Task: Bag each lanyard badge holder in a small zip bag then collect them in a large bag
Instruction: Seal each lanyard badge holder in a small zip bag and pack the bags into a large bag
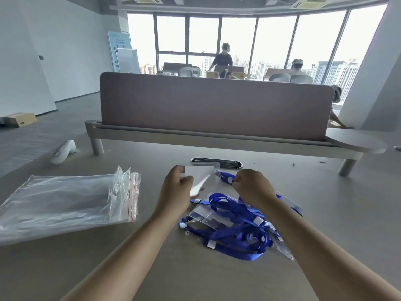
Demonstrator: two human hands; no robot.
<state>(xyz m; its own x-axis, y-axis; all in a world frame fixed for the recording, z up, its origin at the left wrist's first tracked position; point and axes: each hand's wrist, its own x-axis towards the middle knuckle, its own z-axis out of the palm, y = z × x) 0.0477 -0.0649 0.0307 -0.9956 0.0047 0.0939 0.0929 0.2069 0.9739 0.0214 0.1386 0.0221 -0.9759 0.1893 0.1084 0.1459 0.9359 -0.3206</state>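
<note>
My left hand (178, 187) grips a clear badge holder (204, 175), lifted just above the table. My right hand (251, 185) pinches the blue lanyard (227, 178) clipped to that holder's right side. Under and in front of both hands lies a tangled pile of blue lanyards with clear badge holders (236, 231). At the left, a stack of small zip bags (128, 192) with red seal lines lies on top of a large clear bag (54, 203), flat on the table.
A brown desk divider (217, 105) on a raised shelf closes off the far side of the table (152, 268). A black cable-port cover (217, 164) sits behind my hands. A white handheld controller (63, 151) lies at the far left. People work at desks beyond.
</note>
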